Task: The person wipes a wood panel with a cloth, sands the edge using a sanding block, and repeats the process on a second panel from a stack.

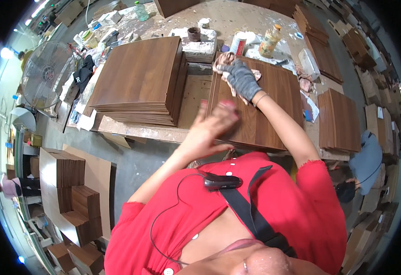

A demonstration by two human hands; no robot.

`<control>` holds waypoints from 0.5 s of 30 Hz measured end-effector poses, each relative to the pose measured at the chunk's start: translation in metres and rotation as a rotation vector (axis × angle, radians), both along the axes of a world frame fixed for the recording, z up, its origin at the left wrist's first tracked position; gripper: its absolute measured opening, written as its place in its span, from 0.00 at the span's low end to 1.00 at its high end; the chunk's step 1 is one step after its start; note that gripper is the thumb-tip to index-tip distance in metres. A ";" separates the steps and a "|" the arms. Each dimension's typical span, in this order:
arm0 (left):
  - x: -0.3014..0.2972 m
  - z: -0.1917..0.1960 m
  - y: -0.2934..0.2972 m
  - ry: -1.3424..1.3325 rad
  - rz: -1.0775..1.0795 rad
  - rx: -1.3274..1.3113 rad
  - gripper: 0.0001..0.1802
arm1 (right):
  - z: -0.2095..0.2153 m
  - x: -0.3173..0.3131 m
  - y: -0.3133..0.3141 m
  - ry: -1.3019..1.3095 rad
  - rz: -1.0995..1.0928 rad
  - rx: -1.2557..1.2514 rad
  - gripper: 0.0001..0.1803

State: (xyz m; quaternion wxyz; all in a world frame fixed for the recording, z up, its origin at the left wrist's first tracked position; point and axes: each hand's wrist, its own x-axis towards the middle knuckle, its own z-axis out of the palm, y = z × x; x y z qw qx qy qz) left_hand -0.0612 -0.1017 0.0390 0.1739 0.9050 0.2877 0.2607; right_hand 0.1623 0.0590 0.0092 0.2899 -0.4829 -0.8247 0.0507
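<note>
My right hand [242, 79], in a grey fingerless glove, is closed on a crumpled pinkish rag [225, 59] and presses it on the far left part of a brown wood-grain panel [276, 98]. That panel lies on top of others in front of me. My left hand [213, 123] is bare and a little blurred, its thumb and fingers apart. It hovers over or touches the panel's near left edge; I cannot tell which. To the left stands a tall stack of similar brown panels [134, 73], with a gap of bare bench between the stacks.
Beyond the panels are a brown pot [194, 34] by a white block [199, 51], a white-and-red can [238, 44] and a yellowish bottle [270, 41]. More panels [338, 120] sit at right. A caged fan [48, 75] stands left; stacked boards [74, 197] stand lower left.
</note>
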 end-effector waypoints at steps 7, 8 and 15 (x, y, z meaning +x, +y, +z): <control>-0.025 -0.041 0.011 -0.157 0.300 -0.190 0.83 | 0.004 -0.030 -0.060 -0.233 0.174 0.011 0.19; -0.025 -0.046 0.013 -0.167 0.322 -0.173 0.85 | 0.008 -0.029 -0.081 -0.123 0.235 0.010 0.19; -0.033 -0.053 0.016 -0.241 0.170 -0.298 0.79 | 0.030 0.000 -0.150 -0.074 0.305 -0.455 0.17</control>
